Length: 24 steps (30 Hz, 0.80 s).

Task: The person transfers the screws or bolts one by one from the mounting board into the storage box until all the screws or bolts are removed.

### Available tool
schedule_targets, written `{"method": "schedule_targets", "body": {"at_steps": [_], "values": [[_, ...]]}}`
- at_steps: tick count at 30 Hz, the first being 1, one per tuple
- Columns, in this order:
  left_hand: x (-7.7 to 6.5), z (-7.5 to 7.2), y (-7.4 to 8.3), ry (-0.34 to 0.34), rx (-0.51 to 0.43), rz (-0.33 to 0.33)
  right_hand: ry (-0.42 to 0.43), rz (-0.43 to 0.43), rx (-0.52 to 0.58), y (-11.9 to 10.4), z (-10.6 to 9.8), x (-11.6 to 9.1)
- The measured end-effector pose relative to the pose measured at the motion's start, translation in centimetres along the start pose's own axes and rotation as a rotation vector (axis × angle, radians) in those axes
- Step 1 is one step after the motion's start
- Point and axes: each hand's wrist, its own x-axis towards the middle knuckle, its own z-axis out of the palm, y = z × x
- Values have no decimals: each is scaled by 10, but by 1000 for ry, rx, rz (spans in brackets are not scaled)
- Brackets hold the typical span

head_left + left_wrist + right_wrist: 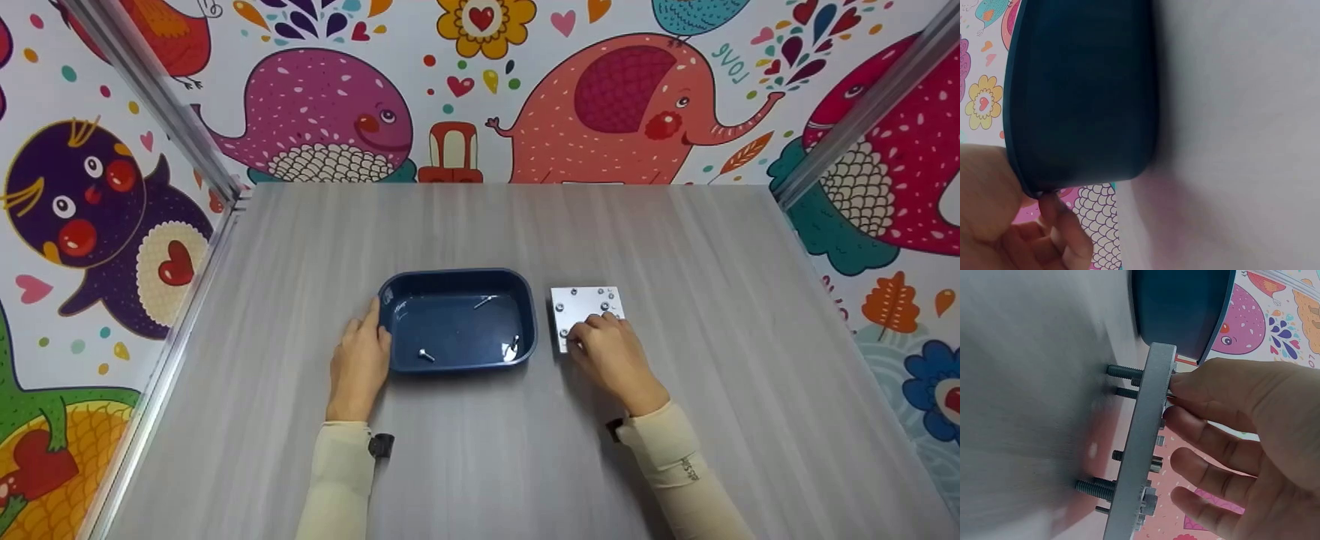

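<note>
Broad grey wood-grain bench filling centre, lit softly. White walls printed with cartoons: round purple whale between 10 and 11 o'clock, yellow-orange flower at 12, coral-orange elephant between 1 and 2, dark-purple penguin above 9. Silver metal corner rails at 10 and 2 o'clock.

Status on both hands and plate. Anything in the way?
Left hand grips tray, left side. Right hand appears to pinch a bolt on the plate; other bolts stick through. Nothing seen blocking it.
</note>
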Motion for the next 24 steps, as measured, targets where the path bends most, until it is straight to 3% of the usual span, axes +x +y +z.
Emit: {"method": "schedule_targets", "body": {"at_steps": [17,24], "values": [[1,1,-1,5,2,-3,-44,24,-49,0,-2,1],[0,-1,0,16,6,11,12,-4,-75,0,1,2]]}}
